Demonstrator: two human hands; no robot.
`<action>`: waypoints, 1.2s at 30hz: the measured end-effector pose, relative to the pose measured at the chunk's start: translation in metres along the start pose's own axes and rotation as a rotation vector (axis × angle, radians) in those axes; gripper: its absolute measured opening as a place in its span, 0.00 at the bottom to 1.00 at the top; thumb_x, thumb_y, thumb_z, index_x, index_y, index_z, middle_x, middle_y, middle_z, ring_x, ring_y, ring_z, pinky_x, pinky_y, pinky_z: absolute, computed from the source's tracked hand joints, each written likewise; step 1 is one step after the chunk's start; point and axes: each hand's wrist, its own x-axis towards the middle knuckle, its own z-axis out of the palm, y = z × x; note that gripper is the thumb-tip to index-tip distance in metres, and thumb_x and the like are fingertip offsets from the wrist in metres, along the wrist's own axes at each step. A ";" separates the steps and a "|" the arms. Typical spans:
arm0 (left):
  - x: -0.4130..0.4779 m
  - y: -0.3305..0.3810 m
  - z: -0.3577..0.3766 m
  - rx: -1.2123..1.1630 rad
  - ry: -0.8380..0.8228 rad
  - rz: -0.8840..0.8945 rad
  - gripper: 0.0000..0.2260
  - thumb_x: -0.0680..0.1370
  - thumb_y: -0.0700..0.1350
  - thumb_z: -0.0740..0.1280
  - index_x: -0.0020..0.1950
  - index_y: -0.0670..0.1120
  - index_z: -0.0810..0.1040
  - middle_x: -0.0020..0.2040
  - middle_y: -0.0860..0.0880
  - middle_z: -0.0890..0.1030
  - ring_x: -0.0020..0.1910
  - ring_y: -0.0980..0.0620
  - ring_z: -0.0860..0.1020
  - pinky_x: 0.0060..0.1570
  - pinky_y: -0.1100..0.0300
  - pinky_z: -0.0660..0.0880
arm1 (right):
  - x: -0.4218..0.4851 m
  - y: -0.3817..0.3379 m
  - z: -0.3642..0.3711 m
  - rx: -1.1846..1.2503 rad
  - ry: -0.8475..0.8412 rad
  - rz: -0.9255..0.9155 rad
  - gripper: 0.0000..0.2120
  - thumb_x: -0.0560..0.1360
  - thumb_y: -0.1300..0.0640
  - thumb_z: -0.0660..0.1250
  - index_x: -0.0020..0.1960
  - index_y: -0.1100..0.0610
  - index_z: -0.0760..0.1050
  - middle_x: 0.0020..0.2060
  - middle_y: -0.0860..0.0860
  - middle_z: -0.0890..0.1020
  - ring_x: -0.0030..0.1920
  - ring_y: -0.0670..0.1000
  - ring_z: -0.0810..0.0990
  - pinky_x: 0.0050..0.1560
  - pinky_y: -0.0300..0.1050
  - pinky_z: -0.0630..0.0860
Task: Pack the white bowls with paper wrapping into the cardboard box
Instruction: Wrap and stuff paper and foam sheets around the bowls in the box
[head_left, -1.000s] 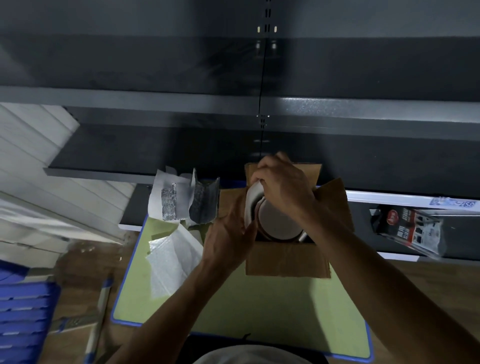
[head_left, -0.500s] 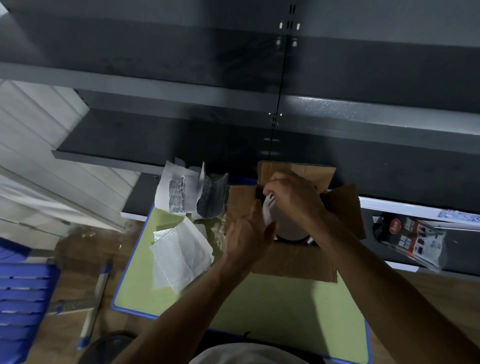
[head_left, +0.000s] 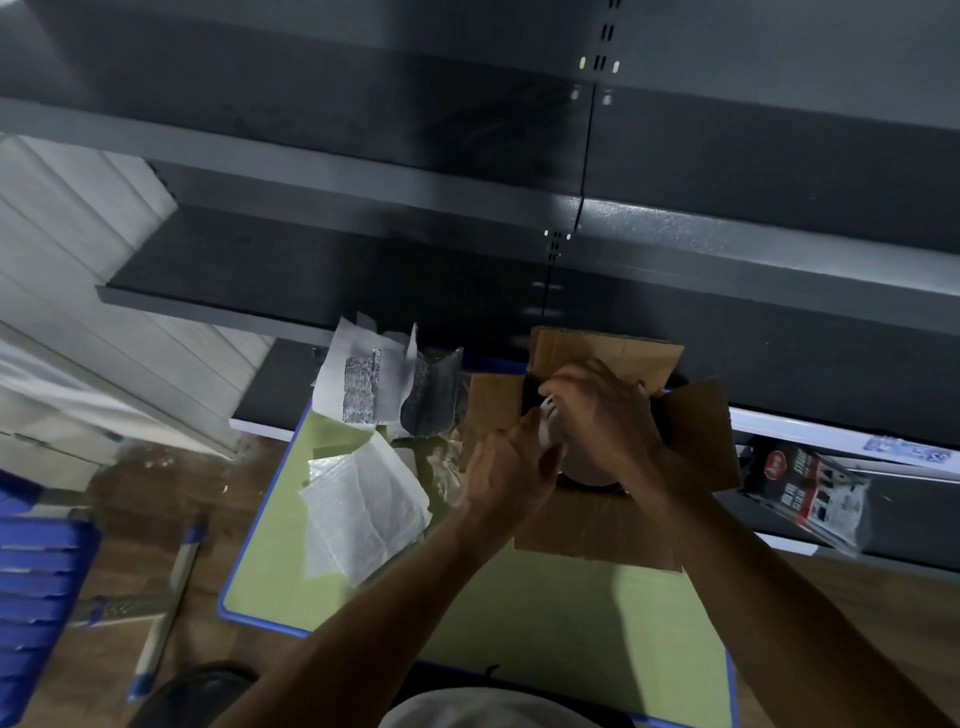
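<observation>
Curled over the top of the white round bowl (head_left: 549, 428), the right hand (head_left: 602, 410) grips it from above, fingers bent down round its far edge. The left hand (head_left: 506, 467) meets the bowl from the left with its fingers laid against the side. Motion blur hides whether they hook round the bowl or only press on it, so I cannot tell.

From the head view, the bowl sits in the mouth of the brown cardboard box (head_left: 597, 527), which stands at the far right of the green table top with a blue rim (head_left: 519, 603). All four flaps are folded outward, probably so that both hands can reach straight down without catching on them. Holding the bowl from two sides likely steadies it as it is seated.

Only a small bright sliver of the bowl shows between the two hands, with a duller curved part below the right palm. Whether paper already covers it cannot be made out.

Left of the box, near at hand for the next wrap, lies a white translucent paper sheet (head_left: 363, 512), crumpled. Farther off is a white sheet with a silvery patch (head_left: 358, 387), and a dark sheet (head_left: 431, 400) leans just beside it. Dark grey metal shelving (head_left: 363, 234) fills the far side.
</observation>
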 end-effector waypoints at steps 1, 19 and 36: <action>-0.002 -0.002 -0.004 -0.065 -0.004 0.031 0.15 0.80 0.52 0.63 0.65 0.48 0.73 0.45 0.49 0.85 0.38 0.54 0.83 0.37 0.58 0.80 | -0.001 -0.002 -0.002 0.010 0.033 -0.005 0.19 0.74 0.58 0.67 0.64 0.48 0.75 0.60 0.45 0.76 0.63 0.47 0.70 0.55 0.43 0.71; -0.079 -0.183 -0.067 0.165 0.064 -0.514 0.14 0.78 0.48 0.66 0.63 0.49 0.75 0.59 0.46 0.76 0.57 0.43 0.76 0.51 0.52 0.75 | 0.033 -0.163 0.088 0.232 -0.341 -0.168 0.13 0.78 0.59 0.62 0.61 0.55 0.77 0.60 0.54 0.77 0.59 0.56 0.77 0.55 0.49 0.76; -0.082 -0.201 -0.072 0.075 0.128 -0.398 0.34 0.76 0.58 0.69 0.76 0.47 0.61 0.72 0.46 0.67 0.68 0.47 0.66 0.62 0.52 0.72 | 0.018 -0.169 0.098 0.261 -0.156 -0.072 0.15 0.75 0.68 0.64 0.56 0.53 0.76 0.55 0.47 0.81 0.49 0.47 0.81 0.44 0.38 0.76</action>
